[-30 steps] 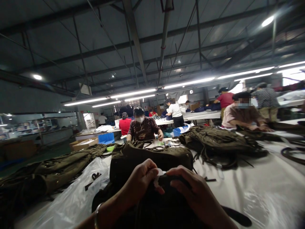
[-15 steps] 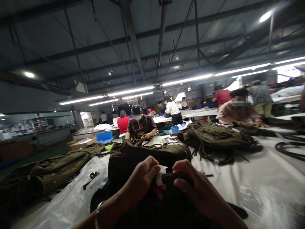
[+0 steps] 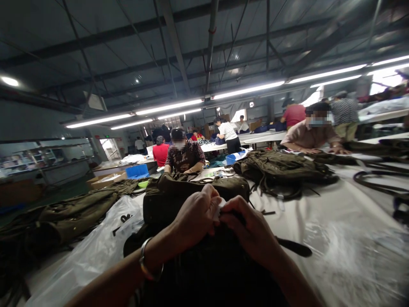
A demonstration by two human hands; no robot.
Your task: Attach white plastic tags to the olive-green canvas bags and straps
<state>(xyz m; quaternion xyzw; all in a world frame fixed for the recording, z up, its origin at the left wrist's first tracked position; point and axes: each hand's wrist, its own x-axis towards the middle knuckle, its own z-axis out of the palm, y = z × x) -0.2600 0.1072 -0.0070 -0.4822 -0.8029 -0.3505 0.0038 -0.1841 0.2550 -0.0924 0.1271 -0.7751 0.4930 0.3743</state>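
Observation:
An olive-green backpack lies on the table right in front of me, its near part very dark. My left hand pinches a small crumpled piece of white paper between thumb and fingers, over the bag. Close beside it, my right hand has its fingers closed on a dark edge of the bag, fingertips right by the paper. Whether the right fingertips also grip the paper cannot be made out. A dark strap sticks out to the right of my right wrist.
Clear plastic sheeting lies left of the bag, and more plastic lies right. Other olive backpacks rest at left and right. Co-workers sit across the table and at far right. A blue bin stands behind.
My right hand has moved left and its fingers have closed in beside the white paper. Less of the paper shows now. The view has shifted slightly.

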